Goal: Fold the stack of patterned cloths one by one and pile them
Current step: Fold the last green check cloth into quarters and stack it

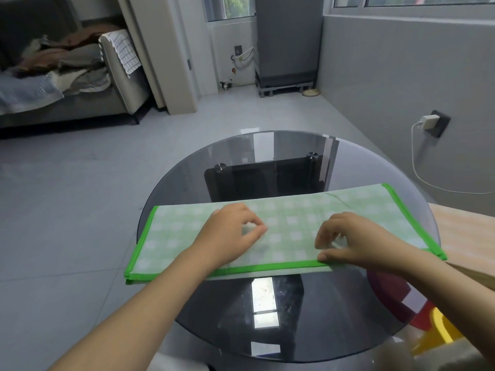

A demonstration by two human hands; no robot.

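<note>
2 hands are shown over 1 green checked cloth [292, 223], which is laid as a long band across the round glass table [281, 317], its ends reaching past the rim at left and near the rim at right. Doubled green edging is seen at both short ends and along the near edge, so the cloth is judged to be folded once lengthwise already. The left hand [235, 231] is held above the middle of the band with fingers curled, thumb and forefinger brought together; whether fabric is pinched between them cannot be told because of blur. The right hand [345, 236] is set at the near hem, thumb laid along the green border and fingers curled onto the cloth, apparently so that the layers are kept aligned. A crosswise fold is judged to be the next step. No finished pile is visible on the glass.
</note>
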